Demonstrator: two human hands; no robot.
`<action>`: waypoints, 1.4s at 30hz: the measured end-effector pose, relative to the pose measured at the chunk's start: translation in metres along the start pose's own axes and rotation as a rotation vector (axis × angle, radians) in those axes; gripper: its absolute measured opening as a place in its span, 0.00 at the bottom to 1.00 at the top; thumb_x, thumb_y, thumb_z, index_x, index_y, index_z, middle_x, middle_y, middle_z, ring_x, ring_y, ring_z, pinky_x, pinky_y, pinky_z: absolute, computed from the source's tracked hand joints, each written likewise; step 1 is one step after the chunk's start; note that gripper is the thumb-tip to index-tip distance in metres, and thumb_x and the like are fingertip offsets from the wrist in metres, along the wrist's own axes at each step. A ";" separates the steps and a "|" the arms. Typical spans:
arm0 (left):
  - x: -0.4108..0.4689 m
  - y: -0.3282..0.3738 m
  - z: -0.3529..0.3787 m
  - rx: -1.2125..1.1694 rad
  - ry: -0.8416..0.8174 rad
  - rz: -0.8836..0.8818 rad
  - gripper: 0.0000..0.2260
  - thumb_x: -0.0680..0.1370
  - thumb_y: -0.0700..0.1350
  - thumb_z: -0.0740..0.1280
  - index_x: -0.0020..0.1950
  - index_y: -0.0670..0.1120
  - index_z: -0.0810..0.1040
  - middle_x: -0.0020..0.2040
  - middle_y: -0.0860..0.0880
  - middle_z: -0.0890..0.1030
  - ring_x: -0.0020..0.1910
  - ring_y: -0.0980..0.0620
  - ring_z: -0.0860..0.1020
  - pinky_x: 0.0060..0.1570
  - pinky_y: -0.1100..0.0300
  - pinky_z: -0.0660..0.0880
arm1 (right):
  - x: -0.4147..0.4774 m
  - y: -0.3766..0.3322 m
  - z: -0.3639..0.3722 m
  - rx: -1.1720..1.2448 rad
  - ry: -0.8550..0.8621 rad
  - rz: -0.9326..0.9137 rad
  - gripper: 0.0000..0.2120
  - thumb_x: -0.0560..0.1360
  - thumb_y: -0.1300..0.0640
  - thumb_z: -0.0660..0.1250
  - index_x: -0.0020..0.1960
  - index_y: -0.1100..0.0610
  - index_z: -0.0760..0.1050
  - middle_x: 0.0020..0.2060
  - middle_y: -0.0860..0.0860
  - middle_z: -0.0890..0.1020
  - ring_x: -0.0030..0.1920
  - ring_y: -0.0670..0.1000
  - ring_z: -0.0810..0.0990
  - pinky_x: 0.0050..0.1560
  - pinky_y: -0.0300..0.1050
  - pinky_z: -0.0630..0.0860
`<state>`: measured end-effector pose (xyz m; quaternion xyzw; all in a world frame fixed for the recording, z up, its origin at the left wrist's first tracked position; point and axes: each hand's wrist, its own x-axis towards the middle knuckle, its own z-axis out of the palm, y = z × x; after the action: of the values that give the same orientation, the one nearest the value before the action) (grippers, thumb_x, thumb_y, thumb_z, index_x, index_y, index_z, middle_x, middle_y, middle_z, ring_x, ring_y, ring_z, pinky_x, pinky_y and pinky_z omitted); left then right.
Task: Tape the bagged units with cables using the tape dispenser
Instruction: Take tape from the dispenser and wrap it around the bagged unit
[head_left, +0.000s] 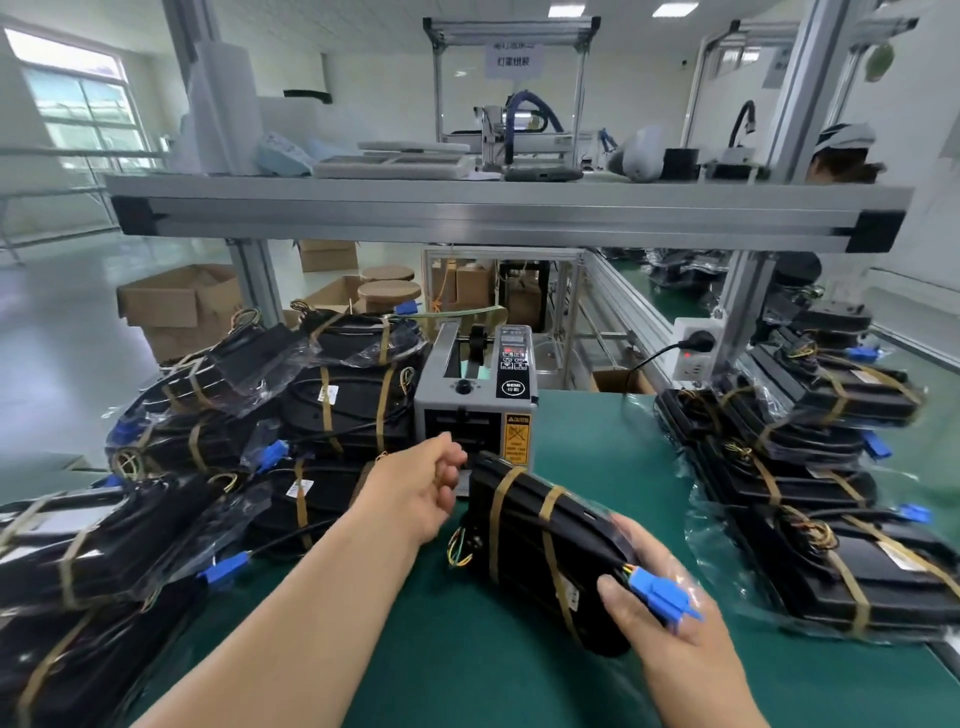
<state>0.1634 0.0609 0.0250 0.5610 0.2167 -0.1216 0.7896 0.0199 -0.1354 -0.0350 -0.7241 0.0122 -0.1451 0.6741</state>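
The right hand (675, 654) gripped the near end of the bagged unit (524, 540), fingers and thumb wrapped around the plastic just where the blue connector (662, 597) and its coloured wires came out, probably so the loose cable stayed pinned against the black body while it was being bound. From that hand the unit ran away and to the left, tilted up off the green mat (467, 665), its far end nearly touching the front of the tape dispenser (475, 400). Holding it this way put the unit right under the place where tape came out. Two tape bands (500, 514) were already wrapped around it. The left hand (415, 493) was at the outlet slot (467, 434), just left of the unit's far end, with its fingers curled toward the opening as if to take a fresh strip. Whether it actually pinched any tape could not be told, since the fingertips hid the slot. Further left of that hand lay a loose pile of taped units (332, 395). A tidier stack of taped units (810, 467) stood to the right of the right hand, well apart from it.
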 end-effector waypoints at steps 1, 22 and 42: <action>0.005 0.002 0.002 -0.022 0.006 -0.025 0.12 0.82 0.46 0.66 0.40 0.43 0.78 0.31 0.52 0.74 0.27 0.59 0.70 0.21 0.69 0.64 | -0.001 0.002 0.002 0.014 0.054 -0.012 0.25 0.74 0.72 0.70 0.63 0.47 0.78 0.53 0.39 0.85 0.55 0.37 0.82 0.51 0.25 0.74; -0.049 -0.011 0.014 0.105 -0.136 0.369 0.10 0.75 0.42 0.71 0.33 0.48 0.79 0.29 0.51 0.76 0.26 0.58 0.72 0.29 0.65 0.71 | -0.016 0.007 0.022 0.219 0.045 -0.091 0.26 0.69 0.72 0.73 0.65 0.57 0.76 0.53 0.48 0.87 0.55 0.46 0.84 0.53 0.30 0.76; -0.096 -0.043 0.022 0.662 -0.183 0.469 0.08 0.74 0.42 0.72 0.35 0.43 0.82 0.33 0.49 0.82 0.34 0.56 0.77 0.40 0.63 0.75 | -0.025 0.011 0.029 0.156 -0.029 -0.062 0.28 0.70 0.62 0.71 0.67 0.45 0.73 0.58 0.46 0.84 0.61 0.48 0.82 0.61 0.43 0.77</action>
<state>0.0648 0.0212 0.0416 0.8056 -0.0389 -0.0507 0.5889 0.0050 -0.1030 -0.0523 -0.6714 -0.0314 -0.1559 0.7239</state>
